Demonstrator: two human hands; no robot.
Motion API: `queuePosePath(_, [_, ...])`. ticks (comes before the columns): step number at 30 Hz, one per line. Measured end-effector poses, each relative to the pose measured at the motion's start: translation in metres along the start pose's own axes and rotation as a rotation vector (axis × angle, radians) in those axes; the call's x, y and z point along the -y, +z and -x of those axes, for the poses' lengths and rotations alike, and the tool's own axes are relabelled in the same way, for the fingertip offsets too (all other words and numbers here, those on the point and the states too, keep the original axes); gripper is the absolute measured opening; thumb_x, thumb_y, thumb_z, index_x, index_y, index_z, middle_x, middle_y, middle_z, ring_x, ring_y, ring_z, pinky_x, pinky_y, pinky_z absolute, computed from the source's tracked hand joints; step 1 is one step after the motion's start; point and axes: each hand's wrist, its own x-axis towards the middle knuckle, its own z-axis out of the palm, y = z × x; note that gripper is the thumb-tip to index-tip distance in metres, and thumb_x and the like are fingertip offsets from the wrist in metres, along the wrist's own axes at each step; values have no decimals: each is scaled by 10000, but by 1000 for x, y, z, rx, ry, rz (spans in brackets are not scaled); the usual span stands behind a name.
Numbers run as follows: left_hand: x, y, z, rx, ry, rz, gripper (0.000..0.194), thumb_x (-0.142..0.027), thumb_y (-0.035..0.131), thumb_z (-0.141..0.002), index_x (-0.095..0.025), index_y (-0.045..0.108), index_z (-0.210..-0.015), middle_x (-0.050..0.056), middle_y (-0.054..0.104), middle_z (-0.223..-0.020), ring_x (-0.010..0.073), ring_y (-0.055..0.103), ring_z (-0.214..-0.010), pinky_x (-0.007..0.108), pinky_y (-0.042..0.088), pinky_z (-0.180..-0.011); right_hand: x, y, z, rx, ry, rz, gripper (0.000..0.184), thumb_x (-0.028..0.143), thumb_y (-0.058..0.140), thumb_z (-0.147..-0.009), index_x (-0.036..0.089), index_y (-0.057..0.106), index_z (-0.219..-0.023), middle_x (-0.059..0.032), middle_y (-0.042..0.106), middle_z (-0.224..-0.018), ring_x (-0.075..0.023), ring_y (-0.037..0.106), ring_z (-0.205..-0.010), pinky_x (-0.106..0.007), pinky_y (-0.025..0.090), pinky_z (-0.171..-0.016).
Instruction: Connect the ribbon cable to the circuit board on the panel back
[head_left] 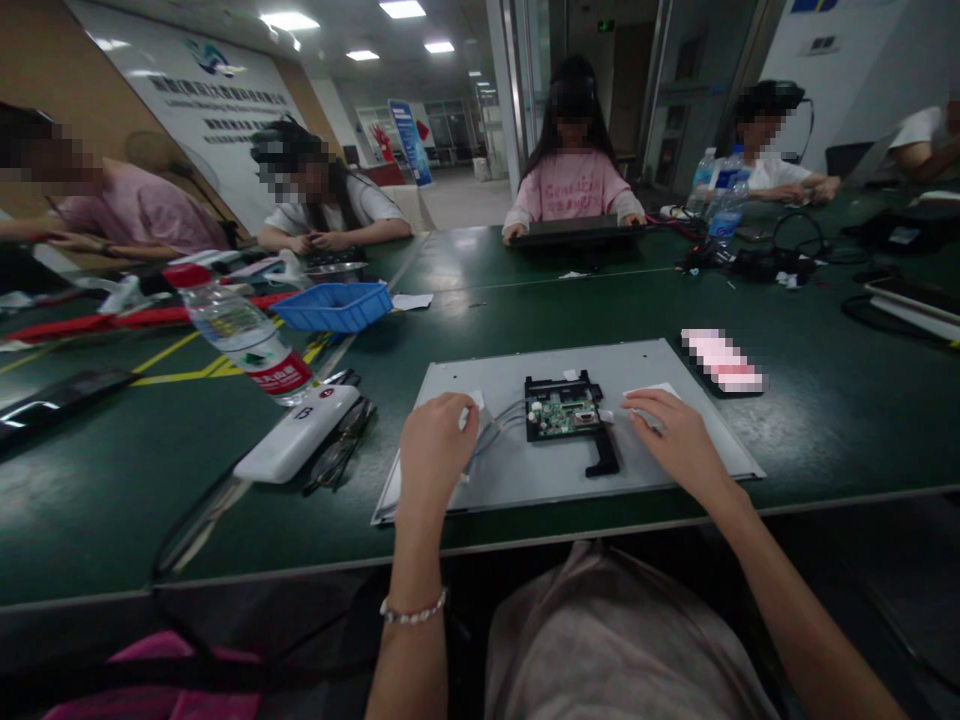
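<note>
Two bare hands over one flat, grey, rectangular metal panel (517,481), lower centre of the frame, on a dark green counter (840,430). The left hand (441,435) has its fingers curled inward beside grey cables (501,424); what its grip contains cannot be told. The right hand (669,425) has a partly spread grip, a narrow gap parting thumb and forefinger. Between them lies one green circuit board (561,415) in one black plastic bracket (604,455). Left of centre: one blue plastic tray (337,311), one red-capped clear bottle (238,335), one white power bank (296,440).
</note>
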Motion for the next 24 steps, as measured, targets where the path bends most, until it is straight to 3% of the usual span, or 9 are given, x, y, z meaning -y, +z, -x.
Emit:
queuePosePath(3, [-15,-6,12,-71,-4,-20,219,-241,430,-898,-181,638,-864,65,689,-923,226,623,-894,339,434,-819,10,-1,0,-55,-52,7,223,206,490,-892,191,674,-1018,-92,651,-1080,-228,594,-1032,-417,468,-942])
queuePosePath(12, [-54,-1,33,91,-3,-59,214,-242,437,-904,-184,633,-840,76,678,-874,257,613,-879,378,434,-769,63,10,-5,-19,-249,-34,266,178,447,-917,216,653,-1081,-101,638,-1127,-240,549,-1134,-460,449,-993])
queuePosePath(16, [-47,-2,34,31,-42,60,281,-367,414,-943,-182,625,-919,73,677,-931,238,618,-904,356,440,-812,77,19,-10,24,-282,-79,257,175,444,-924,204,649,-1076,-96,642,-1118,-228,559,-1114,-443,464,-979])
queuePosePath(19, [-35,0,33,-44,-82,127,293,-327,355,-967,-178,607,-978,71,669,-973,225,615,-929,342,441,-845,88,25,-13,87,-301,-85,255,164,447,-926,179,642,-1089,-94,646,-1118,-212,566,-1092,-410,464,-981])
queuePosePath(24, [-24,14,37,-91,-95,186,230,-265,398,-941,-180,593,-1028,76,654,-1035,231,602,-986,347,444,-886,107,41,-14,232,-420,-17,271,186,442,-937,124,625,-1128,-122,639,-1161,-215,550,-1138,-380,445,-1010])
